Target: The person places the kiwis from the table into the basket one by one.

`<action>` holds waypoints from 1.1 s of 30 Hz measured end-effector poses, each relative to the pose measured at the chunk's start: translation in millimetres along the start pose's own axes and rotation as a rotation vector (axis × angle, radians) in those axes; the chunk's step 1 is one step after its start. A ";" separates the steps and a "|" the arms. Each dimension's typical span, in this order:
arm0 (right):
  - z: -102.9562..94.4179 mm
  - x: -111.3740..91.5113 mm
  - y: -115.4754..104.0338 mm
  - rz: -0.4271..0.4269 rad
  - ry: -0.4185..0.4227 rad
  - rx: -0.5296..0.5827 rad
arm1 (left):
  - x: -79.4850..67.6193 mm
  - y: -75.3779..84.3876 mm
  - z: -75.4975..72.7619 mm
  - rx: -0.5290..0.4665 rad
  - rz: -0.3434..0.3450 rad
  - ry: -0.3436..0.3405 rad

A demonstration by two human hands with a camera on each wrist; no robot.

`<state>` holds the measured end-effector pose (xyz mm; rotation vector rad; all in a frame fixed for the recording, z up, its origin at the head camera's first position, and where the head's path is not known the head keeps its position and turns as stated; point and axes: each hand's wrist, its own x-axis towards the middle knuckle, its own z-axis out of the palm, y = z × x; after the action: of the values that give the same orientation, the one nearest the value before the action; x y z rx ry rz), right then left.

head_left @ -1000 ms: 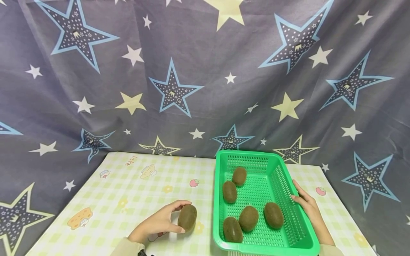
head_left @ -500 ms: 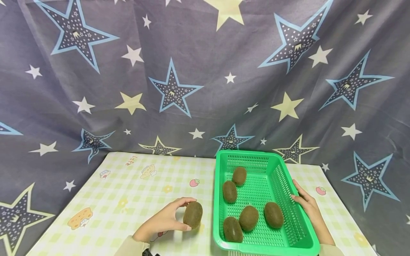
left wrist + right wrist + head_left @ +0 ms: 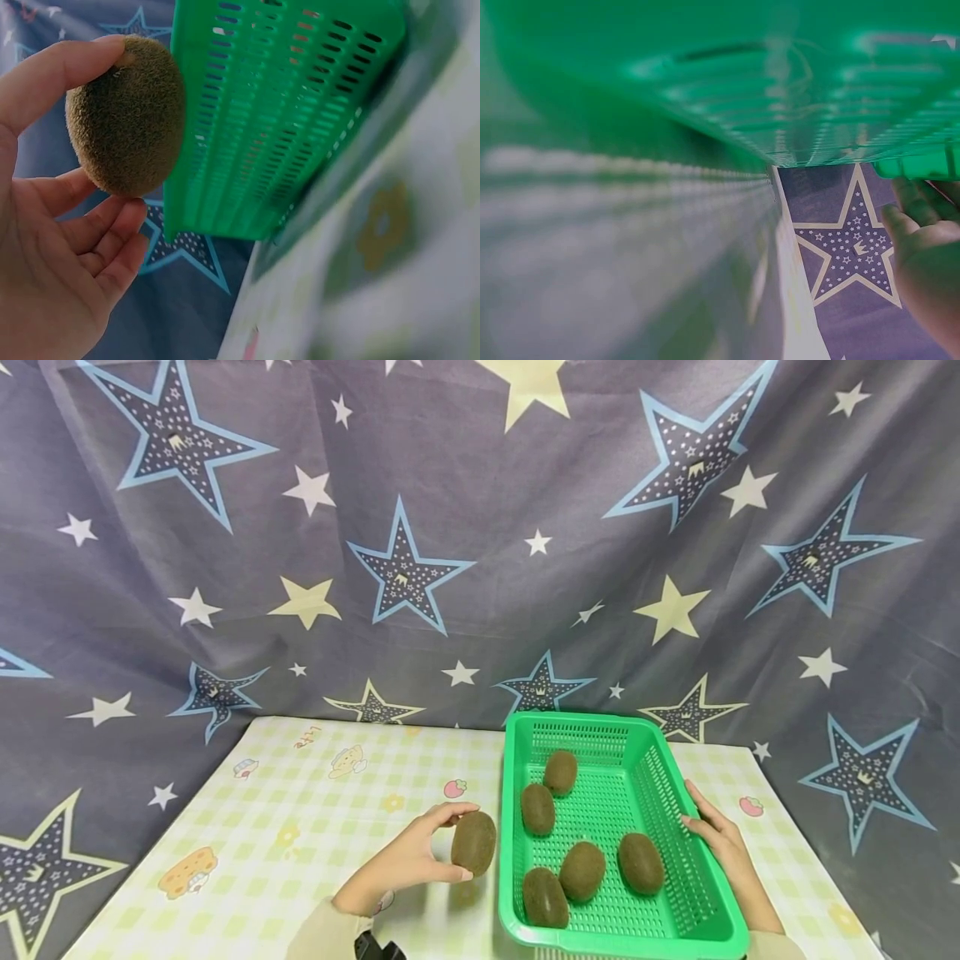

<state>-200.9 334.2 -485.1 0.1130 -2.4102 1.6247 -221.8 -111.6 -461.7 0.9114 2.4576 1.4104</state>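
My left hand (image 3: 416,856) pinches a brown fuzzy kiwi (image 3: 474,843) between thumb and fingers, just left of the green basket's wall. In the left wrist view, the thumb lies on one end of the kiwi (image 3: 127,116) and the fingertips on the other, and the kiwi hangs above the tablecloth beside the basket (image 3: 225,150). My right hand (image 3: 723,847) grips the right rim of the green basket (image 3: 622,947), thumb on the rim. The right wrist view has the fingers (image 3: 915,202) at the rim. Several kiwis lie in the basket, among them one front-left kiwi (image 3: 545,898).
A pale checked tablecloth (image 3: 247,827) with printed cartoons covers the table. Behind it hangs a dark curtain (image 3: 480,610) patterned with stars. The basket's perforated wall stands between the held kiwi and those inside.
My left hand has carried the kiwi rightward and up, off the tablecloth and closer to the basket. The right hand and the basket have stayed in place.
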 end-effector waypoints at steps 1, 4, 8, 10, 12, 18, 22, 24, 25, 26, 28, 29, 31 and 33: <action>0.0 0.0 0.1 -0.006 -0.001 0.003 | 1.7 1.7 0.6 0.005 0.005 0.011; -0.1 0.6 0.7 -0.026 0.000 0.008 | 7.0 6.3 2.6 0.017 0.043 0.040; -0.2 1.2 1.0 -0.037 0.003 0.012 | 15.7 12.3 6.3 -0.002 0.122 0.068; -0.3 1.1 0.7 -0.025 0.002 0.021 | 20.6 15.2 8.5 -0.021 0.154 0.076; -0.4 0.4 0.6 -0.010 0.000 0.024 | 25.1 19.4 10.7 -0.040 0.168 0.079; -0.5 0.2 0.5 0.005 0.000 0.025 | 36.7 30.8 18.4 -0.058 0.158 0.086; -0.2 1.2 0.5 -0.007 0.003 0.015 | 44.4 35.1 25.0 -0.060 0.129 0.077; -0.2 1.2 0.3 -0.011 0.003 0.011 | 48.6 37.0 28.5 -0.065 0.116 0.059; -0.2 1.1 0.1 -0.011 0.003 0.010 | 50.5 38.0 30.2 -0.071 0.109 0.047; -0.2 1.1 -0.1 -0.013 0.005 0.007 | 52.2 38.8 31.8 -0.072 0.105 0.038; -0.1 1.2 -0.2 -0.019 0.006 -0.001 | 55.3 40.8 35.0 -0.078 0.095 0.021; -0.1 1.1 -0.2 -0.022 0.007 -0.004 | 56.7 41.8 36.6 -0.078 0.091 0.016; 0.1 1.0 0.0 -0.021 0.007 -0.009 | 59.0 44.1 39.5 -0.082 0.080 0.011; 0.1 0.8 0.2 -0.021 0.006 -0.008 | 61.4 45.4 42.5 -0.084 0.078 0.007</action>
<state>-201.7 334.3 -485.2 0.1321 -2.4025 1.6039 -233.7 -28.4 -437.7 0.9958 2.3717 1.5313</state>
